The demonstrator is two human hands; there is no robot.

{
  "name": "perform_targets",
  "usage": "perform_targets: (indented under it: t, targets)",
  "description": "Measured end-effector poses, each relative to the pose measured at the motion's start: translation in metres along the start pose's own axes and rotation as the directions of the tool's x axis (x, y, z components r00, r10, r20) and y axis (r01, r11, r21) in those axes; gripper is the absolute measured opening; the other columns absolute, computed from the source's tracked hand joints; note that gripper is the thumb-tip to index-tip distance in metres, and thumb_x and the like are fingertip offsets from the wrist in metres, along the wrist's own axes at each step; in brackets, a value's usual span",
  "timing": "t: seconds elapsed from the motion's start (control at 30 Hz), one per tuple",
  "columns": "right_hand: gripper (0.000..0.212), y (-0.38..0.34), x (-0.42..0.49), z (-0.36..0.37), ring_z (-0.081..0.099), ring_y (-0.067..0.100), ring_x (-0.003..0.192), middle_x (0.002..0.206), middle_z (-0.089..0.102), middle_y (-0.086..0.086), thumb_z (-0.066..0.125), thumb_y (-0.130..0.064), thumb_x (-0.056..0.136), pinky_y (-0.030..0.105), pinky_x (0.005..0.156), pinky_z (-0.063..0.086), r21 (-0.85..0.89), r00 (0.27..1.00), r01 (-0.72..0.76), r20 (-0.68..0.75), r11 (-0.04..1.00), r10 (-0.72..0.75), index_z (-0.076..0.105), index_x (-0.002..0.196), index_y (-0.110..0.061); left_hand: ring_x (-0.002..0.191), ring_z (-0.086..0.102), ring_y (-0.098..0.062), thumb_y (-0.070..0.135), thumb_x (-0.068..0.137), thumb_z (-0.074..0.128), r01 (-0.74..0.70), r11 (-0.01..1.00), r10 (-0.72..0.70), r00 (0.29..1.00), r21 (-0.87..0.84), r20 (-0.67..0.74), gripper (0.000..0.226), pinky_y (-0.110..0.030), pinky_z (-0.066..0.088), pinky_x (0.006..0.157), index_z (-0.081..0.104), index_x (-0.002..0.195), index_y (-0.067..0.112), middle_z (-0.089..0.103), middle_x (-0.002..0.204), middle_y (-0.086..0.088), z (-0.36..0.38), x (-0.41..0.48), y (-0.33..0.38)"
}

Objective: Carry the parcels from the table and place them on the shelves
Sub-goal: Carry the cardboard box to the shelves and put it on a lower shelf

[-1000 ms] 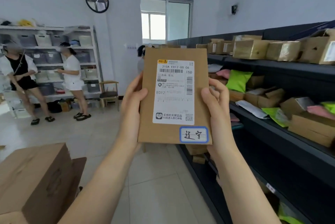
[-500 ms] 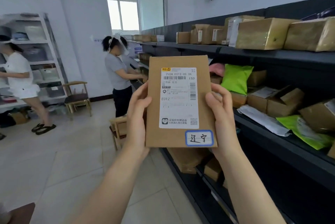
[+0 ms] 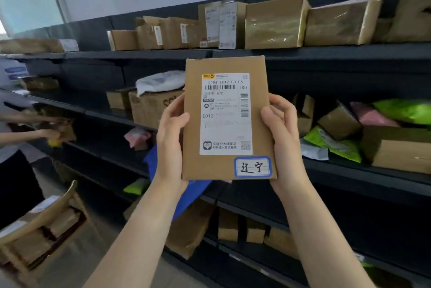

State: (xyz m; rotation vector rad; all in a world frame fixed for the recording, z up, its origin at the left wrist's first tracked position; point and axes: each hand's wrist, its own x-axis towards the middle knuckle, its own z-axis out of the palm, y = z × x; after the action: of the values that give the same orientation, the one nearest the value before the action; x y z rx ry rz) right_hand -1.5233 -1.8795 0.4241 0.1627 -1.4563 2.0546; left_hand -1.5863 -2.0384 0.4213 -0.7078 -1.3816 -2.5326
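Gripping one flat, matte cardboard parcel (image 3: pixel 227 119) by its long edges, our left hand (image 3: pixel 171 145) at nine o'clock and right hand (image 3: pixel 283 140) at three, we hold it upright before the dark shelves (image 3: pixel 349 54), long axis vertical. Two paper labels face us: one white shipping label (image 3: pixel 225 113), one blue-bordered sticker (image 3: pixel 253 167).

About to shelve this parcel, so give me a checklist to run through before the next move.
1. Parcel held on both sides by left hand and right hand: ok.
2. Shipping label facing the camera, code E012 readable: ok.
3. Handwritten sticker visible: ok.
4. Dark shelves straight ahead: ok.
5. Which shelf matches the label: cannot tell.
6. Other person working at far left, apart from the parcel: ok.
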Motion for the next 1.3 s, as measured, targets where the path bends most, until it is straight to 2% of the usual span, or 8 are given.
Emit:
perform_targets:
  t: [0.13, 0.27, 0.5, 0.67, 0.83, 0.93, 1.1, 1.3]
  targets:
    - [0.03, 0.013, -0.003, 0.01, 0.072, 0.015, 0.102, 0.13, 0.064, 0.005, 0.062, -0.037, 0.087, 0.029, 0.077, 0.062, -0.074, 0.989, 0.045, -0.137, 0.996, -0.055, 0.056, 0.116, -0.039, 0.105, 0.07, -0.019, 0.021, 0.09, 0.051, 0.086, 0.995, -0.078, 0.988, -0.056, 0.133, 0.034, -0.031, 0.057, 0.078, 0.063, 0.122, 0.024, 0.074, 0.117, 0.0, -0.014, 0.026, -0.013]
    - [0.028, 0.024, -0.022, 0.008, 0.069, 0.025, 0.112, 0.131, 0.063, 0.006, 0.062, -0.038, 0.087, 0.037, 0.084, 0.062, -0.171, 0.957, 0.037, -0.277, 0.985, -0.085, 0.055, 0.114, -0.041, 0.114, 0.066, -0.025, 0.02, 0.091, 0.051, 0.221, 0.973, -0.202, 0.956, -0.067, 0.215, 0.038, -0.046, 0.052, 0.095, 0.062, 0.127, 0.023, 0.071, 0.123, -0.005, -0.019, 0.028, -0.034]
    - [0.035, 0.035, -0.061, -0.025, 0.072, 0.022, 0.109, 0.127, 0.067, 0.003, 0.063, -0.041, 0.087, 0.033, 0.081, 0.061, -0.269, 0.897, -0.042, -0.434, 0.962, -0.082, 0.053, 0.12, -0.039, 0.115, 0.066, -0.023, 0.017, 0.091, 0.049, 0.4, 0.911, -0.36, 0.89, -0.102, 0.28, 0.032, -0.038, 0.054, 0.09, 0.066, 0.116, 0.029, 0.068, 0.129, -0.007, -0.009, -0.005, -0.073]
    - [0.033, 0.04, -0.077, -0.044, 0.07, 0.025, 0.113, 0.127, 0.066, 0.003, 0.063, -0.041, 0.085, 0.042, 0.088, 0.06, -0.306, 0.845, -0.093, -0.528, 0.947, -0.088, 0.053, 0.117, -0.04, 0.118, 0.064, -0.025, 0.017, 0.088, 0.05, 0.452, 0.889, -0.404, 0.848, -0.07, 0.344, 0.034, -0.042, 0.052, 0.096, 0.064, 0.118, 0.029, 0.065, 0.132, -0.008, 0.003, -0.018, -0.095]
    - [0.041, 0.06, -0.098, -0.076, 0.072, 0.012, 0.104, 0.115, 0.072, -0.014, 0.067, -0.046, 0.073, 0.025, 0.073, 0.061, -0.319, 0.829, -0.149, -0.556, 0.936, -0.057, 0.057, 0.113, -0.047, 0.114, 0.066, -0.019, 0.022, 0.087, 0.052, 0.519, 0.854, -0.464, 0.788, -0.03, 0.405, 0.036, -0.036, 0.057, 0.086, 0.067, 0.116, 0.037, 0.067, 0.129, -0.001, -0.008, -0.043, -0.138]
    - [0.042, 0.1, -0.11, -0.101, 0.071, 0.017, 0.108, 0.111, 0.072, -0.016, 0.066, -0.036, 0.075, 0.029, 0.074, 0.062, -0.295, 0.796, -0.249, -0.605, 0.923, 0.021, 0.055, 0.115, -0.046, 0.106, 0.07, -0.016, 0.028, 0.086, 0.053, 0.622, 0.777, -0.61, 0.704, 0.097, 0.365, 0.035, -0.029, 0.058, 0.073, 0.067, 0.114, 0.042, 0.072, 0.12, 0.005, -0.025, -0.059, -0.182]
    - [0.05, 0.179, -0.099, -0.145, 0.067, 0.03, 0.116, 0.124, 0.07, 0.001, 0.061, -0.026, 0.078, 0.056, 0.094, 0.057, -0.13, 0.703, -0.426, -0.671, 0.895, 0.237, 0.057, 0.127, -0.037, 0.098, 0.073, -0.015, 0.028, 0.089, 0.053, 0.751, 0.613, -0.79, 0.586, 0.246, 0.18, 0.032, -0.038, 0.055, 0.079, 0.069, 0.109, 0.047, 0.076, 0.111, 0.006, -0.043, -0.057, -0.265]
    - [0.039, 0.26, -0.04, -0.204, 0.077, 0.015, 0.098, 0.118, 0.075, -0.006, 0.061, -0.017, 0.095, 0.03, 0.07, 0.063, -0.018, 0.665, -0.556, -0.609, 0.831, 0.432, 0.06, 0.121, -0.046, 0.107, 0.069, -0.031, 0.026, 0.099, 0.044, 0.826, 0.448, -0.865, 0.497, 0.342, -0.067, 0.036, -0.05, 0.053, 0.094, 0.064, 0.127, 0.037, 0.071, 0.12, -0.013, -0.047, -0.014, -0.355]
